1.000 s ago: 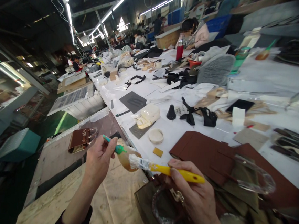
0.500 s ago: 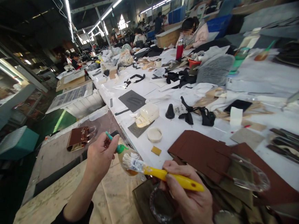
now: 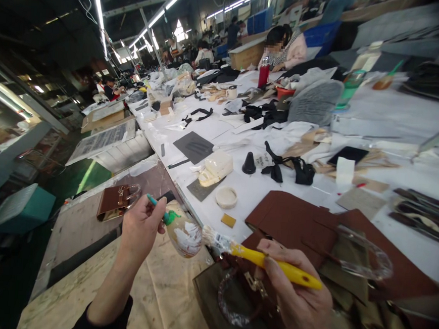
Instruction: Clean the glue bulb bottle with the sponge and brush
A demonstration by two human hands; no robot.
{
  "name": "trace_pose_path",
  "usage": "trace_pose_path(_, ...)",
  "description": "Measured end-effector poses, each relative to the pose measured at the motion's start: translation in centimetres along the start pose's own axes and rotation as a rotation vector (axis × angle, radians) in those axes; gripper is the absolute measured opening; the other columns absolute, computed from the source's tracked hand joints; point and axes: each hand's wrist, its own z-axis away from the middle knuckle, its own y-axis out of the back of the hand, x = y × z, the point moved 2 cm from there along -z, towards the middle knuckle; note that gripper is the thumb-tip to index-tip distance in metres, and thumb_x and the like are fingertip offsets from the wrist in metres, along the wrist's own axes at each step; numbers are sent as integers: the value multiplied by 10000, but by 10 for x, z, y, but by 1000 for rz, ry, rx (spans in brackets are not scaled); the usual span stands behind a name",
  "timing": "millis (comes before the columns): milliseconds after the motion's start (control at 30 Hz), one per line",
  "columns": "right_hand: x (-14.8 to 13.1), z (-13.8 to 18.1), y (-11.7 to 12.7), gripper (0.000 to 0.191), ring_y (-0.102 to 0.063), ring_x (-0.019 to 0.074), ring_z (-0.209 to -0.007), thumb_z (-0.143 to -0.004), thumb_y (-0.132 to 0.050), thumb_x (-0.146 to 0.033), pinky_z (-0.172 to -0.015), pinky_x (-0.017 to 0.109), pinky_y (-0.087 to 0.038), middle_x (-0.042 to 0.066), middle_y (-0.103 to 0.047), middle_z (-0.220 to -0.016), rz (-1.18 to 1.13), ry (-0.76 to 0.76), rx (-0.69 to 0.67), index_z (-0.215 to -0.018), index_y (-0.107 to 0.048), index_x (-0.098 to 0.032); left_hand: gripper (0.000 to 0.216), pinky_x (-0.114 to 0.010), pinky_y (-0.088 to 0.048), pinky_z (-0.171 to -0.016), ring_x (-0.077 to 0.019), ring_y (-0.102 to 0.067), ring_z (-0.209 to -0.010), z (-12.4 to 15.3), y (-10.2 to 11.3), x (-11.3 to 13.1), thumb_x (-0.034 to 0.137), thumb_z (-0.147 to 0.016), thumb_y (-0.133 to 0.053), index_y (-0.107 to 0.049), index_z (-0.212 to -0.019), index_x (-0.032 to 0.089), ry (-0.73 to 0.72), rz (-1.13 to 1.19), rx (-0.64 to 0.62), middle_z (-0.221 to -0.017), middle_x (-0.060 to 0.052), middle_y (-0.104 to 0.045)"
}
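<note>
My left hand (image 3: 140, 226) is closed round the green handle of a small rounded tan piece (image 3: 183, 232) smeared with white paste, held up above the paper-covered bench. My right hand (image 3: 292, 297) grips a yellow-handled brush (image 3: 272, 263); its bristle tip (image 3: 213, 238) sits just to the right of the tan piece, barely apart from it. Under my right hand lies a dark bag with a wrapped ring handle (image 3: 237, 297). Brown leather panels (image 3: 298, 224) lie to the right.
A brown clasp bag (image 3: 116, 201) rests on the left bench. On the white table (image 3: 251, 192) are a round white lid (image 3: 226, 197), a black cone (image 3: 249, 164), a cream lump, black straps and grey sheets. Other people work at the far end.
The brush was against the tan piece; it has now drawn back to the right, leaving white paste on it. Both hands shifted slightly.
</note>
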Motion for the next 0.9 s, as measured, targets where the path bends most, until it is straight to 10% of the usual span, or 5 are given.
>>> trace_pose_path(200,-6,1,-26,107,-650,233,-919,-950,-634,-194,-866,355,-529,36,-677,-812,16,31,-222,-994,-695,-269,345,-241,-454,-607,-134,-619,-524,3,-1,8,511,-919,-601,-532,-749,219,-72,40,-49,-540,68,-614)
trace_pose_path(500,6,-18,6,131,-590,161,-577,-927,-708,-333,-581,264,-492,-4,-636,-639,-136,-215,161,-959,-647,-222,266,-248,-481,-709,-144,-620,-741,7,17,3,460,-960,-563,-624,-897,209,-217,104,-110,-875,-1,-685)
trace_pose_path(733,0,-4,-18,102,-597,173,-613,-923,-703,-331,-642,305,-494,17,-660,-736,-303,-293,-42,-921,-668,-235,190,-262,-458,-801,-169,-599,-904,12,8,-2,367,-994,-534,-646,-956,220,-312,190,-223,-959,-20,-666)
trace_pose_path(900,9,-10,-3,158,-594,165,-597,-900,-734,-367,-633,286,-491,15,-662,-717,-160,-276,71,-907,-673,-221,178,-274,-452,-827,-173,-600,-914,12,10,-9,366,-992,-544,-638,-946,223,-286,216,-227,-960,-17,-666)
